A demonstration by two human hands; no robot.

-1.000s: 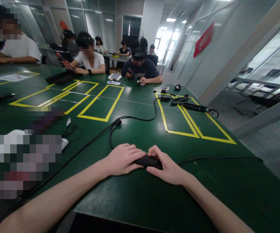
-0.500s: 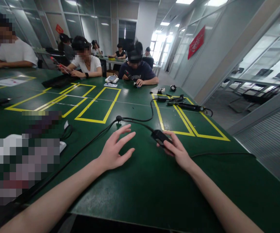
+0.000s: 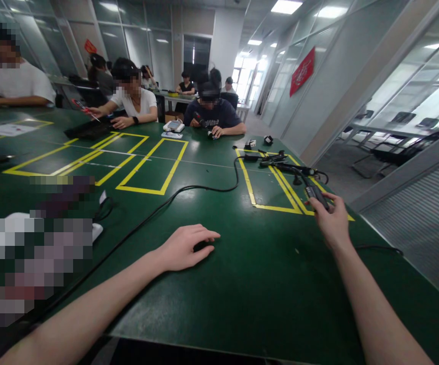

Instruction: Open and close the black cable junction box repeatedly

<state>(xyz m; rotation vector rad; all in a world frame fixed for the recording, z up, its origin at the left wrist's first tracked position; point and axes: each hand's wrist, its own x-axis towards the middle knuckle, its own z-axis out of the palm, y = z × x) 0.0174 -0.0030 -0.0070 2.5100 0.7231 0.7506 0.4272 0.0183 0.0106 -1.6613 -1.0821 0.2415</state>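
Observation:
My right hand (image 3: 333, 218) is wrapped round a black power adapter (image 3: 315, 195), a small dark box with a cord, held at the right over the yellow tape. A short cord with a dark plug-like end (image 3: 297, 177) runs from its far side. Beyond it lie black cabled devices (image 3: 276, 159), partly overlapping in view. Nearer the middle, my left hand (image 3: 189, 247) rests low over the green table (image 3: 242, 304), fingers loosely bent, thumb apart, holding nothing. A black cable (image 3: 158, 208) curves across the table past the left hand.
Yellow tape (image 3: 141, 192) marks rectangles on the table. Co-workers sit along the far side, one with a black tray (image 3: 88, 128). A white device (image 3: 173, 125) stands at the back. Pixelated items cover the left. The table's edge slopes down at the right.
Both hands were on the adapter; the left hand let go, opened and lowered onto the table. My right hand carried the adapter and its cord away to the right.

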